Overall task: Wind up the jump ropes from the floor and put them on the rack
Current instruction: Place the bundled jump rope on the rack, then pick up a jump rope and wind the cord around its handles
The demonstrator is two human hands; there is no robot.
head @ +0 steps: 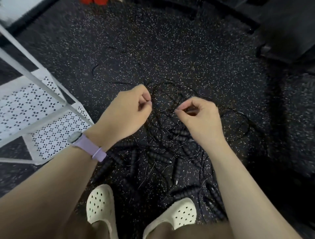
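Note:
Several black jump ropes (pixel 167 134) lie tangled on the dark speckled floor, thin cords looping around ribbed black handles (pixel 158 156). My left hand (pixel 129 109) pinches a thin cord between thumb and forefinger above the tangle. My right hand (pixel 199 116) pinches another stretch of cord just to the right. A loop of cord (pixel 166 93) hangs between and beyond both hands. One loose cord trails off to the upper left (pixel 102 80). The white rack (pixel 40 105) with perforated shelves stands at the left.
My two feet in cream perforated clogs (pixel 100 204) stand at the near edge of the tangle. Dark equipment (pixel 286 34) sits at the upper right. Something red (pixel 95 1) shows at the top edge. A purple watch is on my left wrist.

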